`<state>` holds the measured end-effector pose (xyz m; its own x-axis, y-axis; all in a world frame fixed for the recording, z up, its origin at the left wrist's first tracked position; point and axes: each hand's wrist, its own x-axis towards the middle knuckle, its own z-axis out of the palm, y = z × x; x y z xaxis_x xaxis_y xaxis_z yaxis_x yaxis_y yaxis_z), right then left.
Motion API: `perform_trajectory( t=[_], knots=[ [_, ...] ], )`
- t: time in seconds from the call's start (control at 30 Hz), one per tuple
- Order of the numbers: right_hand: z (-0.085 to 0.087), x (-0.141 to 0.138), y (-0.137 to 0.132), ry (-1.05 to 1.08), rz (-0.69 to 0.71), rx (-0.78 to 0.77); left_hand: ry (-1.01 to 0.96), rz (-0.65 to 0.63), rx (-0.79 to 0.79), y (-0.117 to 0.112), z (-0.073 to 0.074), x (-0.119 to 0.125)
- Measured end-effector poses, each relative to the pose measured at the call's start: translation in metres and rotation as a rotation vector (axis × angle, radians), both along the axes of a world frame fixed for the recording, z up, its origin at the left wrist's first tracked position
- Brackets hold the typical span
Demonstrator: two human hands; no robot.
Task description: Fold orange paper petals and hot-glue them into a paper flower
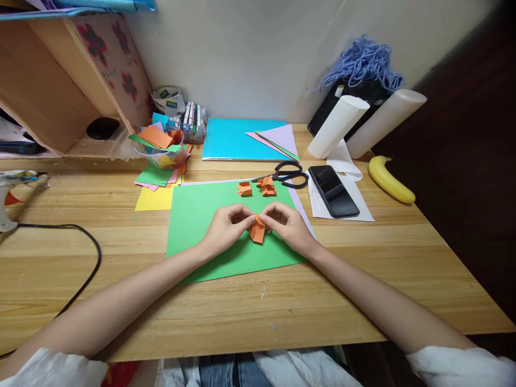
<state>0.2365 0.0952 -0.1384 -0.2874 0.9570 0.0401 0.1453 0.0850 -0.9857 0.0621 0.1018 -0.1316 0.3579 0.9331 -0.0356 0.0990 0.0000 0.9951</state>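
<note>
Between my two hands is a small folded orange paper piece point(257, 233), held above a green paper sheet point(197, 215). My left hand point(226, 226) pinches its upper left side with thumb and fingertips. On the other side, my right hand point(287, 226) pinches its upper right edge. Just beyond my fingers, a folded orange paper piece point(244, 188) lies on the green sheet, and a second orange folded form point(266, 186) sits to its right. Black-handled scissors point(287, 175) rest behind them, blades pointing left.
Right of the sheet lie a black phone point(334, 191) on white paper and a banana point(391, 179). A tub of paper scraps point(161, 148), markers point(191, 119) and a blue folder point(226, 140) stand behind. At left are a glue gun point(10, 199) and its black cable point(91, 242).
</note>
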Motion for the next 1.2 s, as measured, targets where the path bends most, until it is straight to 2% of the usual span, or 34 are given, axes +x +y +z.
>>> perform_trajectory(
  t=[0.33,0.53,0.87,1.2],
  knots=[
    [0.0056,-0.0006,-0.0005,0.024,0.038,-0.027,-0.044,-0.052,-0.079,0.0006,0.0058,0.0006],
    [0.0052,0.0002,0.0017,0.023,0.058,-0.042,0.024,-0.116,-0.030,0.0002,0.0078,-0.0009],
    [0.0035,0.0007,0.0016,0.060,0.041,-0.088,0.080,-0.078,0.013,-0.0003,-0.0003,-0.0017],
    [0.0029,-0.0001,0.0023,0.055,0.024,-0.112,0.042,-0.054,0.003,0.0003,-0.0002,-0.0008]
  ],
)
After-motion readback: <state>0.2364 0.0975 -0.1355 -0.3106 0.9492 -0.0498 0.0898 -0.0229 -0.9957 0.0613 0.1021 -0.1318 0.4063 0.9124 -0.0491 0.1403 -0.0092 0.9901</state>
